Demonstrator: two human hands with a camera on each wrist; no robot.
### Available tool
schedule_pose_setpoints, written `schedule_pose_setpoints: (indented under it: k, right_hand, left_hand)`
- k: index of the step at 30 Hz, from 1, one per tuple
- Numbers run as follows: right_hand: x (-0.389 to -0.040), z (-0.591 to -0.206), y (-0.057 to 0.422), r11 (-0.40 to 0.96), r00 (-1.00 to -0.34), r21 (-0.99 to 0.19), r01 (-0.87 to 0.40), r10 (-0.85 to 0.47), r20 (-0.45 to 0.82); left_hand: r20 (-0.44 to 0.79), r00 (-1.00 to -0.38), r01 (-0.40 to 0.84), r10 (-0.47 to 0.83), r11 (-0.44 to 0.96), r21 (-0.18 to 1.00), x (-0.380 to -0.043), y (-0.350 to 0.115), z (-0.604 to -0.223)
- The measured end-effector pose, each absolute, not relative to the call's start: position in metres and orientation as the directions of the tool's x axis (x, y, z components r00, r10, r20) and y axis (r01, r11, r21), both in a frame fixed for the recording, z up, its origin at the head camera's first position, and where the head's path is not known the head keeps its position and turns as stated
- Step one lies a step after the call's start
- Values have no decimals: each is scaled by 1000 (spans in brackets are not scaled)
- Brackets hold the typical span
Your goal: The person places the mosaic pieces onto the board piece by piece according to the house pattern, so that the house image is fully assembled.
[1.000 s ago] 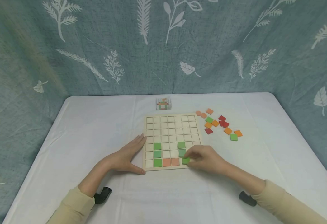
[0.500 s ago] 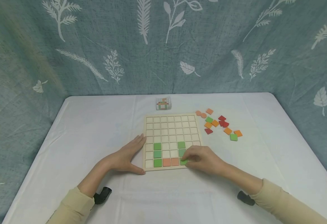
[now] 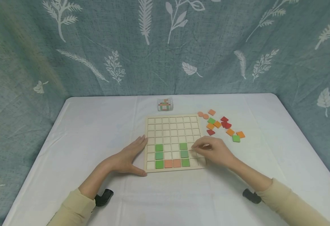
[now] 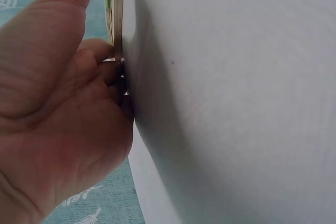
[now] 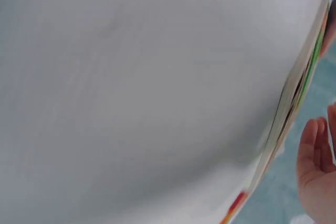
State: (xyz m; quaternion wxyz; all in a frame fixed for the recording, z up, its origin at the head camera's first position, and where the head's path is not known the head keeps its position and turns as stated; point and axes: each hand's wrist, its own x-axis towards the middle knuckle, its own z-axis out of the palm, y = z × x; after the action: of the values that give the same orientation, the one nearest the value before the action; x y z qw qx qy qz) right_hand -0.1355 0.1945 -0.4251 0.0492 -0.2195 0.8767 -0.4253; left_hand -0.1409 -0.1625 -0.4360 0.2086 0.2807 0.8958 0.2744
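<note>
A wooden grid board (image 3: 166, 127) lies on the white table. Green squares stand in two columns on its lower rows, one on the left (image 3: 159, 155) and one on the right (image 3: 184, 154). Between them, two salmon squares (image 3: 172, 163) fill cells of the bottom row. My left hand (image 3: 128, 157) rests against the board's left edge, thumb and fingers spread; the left wrist view shows this hand (image 4: 68, 98) touching the wooden edge. My right hand (image 3: 214, 151) hovers over the board's right side, fingers loosely bent, with no tile visible in it. The right wrist view shows it (image 5: 320, 166) only partly.
Loose tiles lie right of the board: orange squares (image 3: 230, 132), green squares (image 3: 236, 138), red pieces (image 3: 211, 132) and salmon rounds (image 3: 206, 116). A small picture card (image 3: 165, 104) lies behind the board. A patterned blue-green curtain (image 3: 165, 47) hangs beyond the table.
My right hand has set a green square in the bottom row, let it go and risen away up and to the right. The left hand has stayed in place.
</note>
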Motion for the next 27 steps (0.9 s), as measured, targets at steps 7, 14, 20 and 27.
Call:
schedule_pose_setpoints:
  k: [7, 14, 20, 27]
  right_hand:
    - [-154, -421, 240, 718, -984, -678, -158, -173, 45]
    - [-159, -420, 281, 804, -995, -587, -101, -74, 71]
    - [-163, -423, 294, 824, -997, -562, -71, -48, 55]
    - [-166, -425, 298, 829, -1000, -559, -15, -14, 7]
  left_hand:
    - [-226, -749, 388, 622, 689, 612, -142, -161, -433]
    - [-230, -752, 387, 617, 696, 604, -142, -161, -432]
    - [-232, -754, 382, 614, 698, 605, -142, -161, -431]
    - [-242, -760, 365, 603, 705, 608, -142, -160, -429]
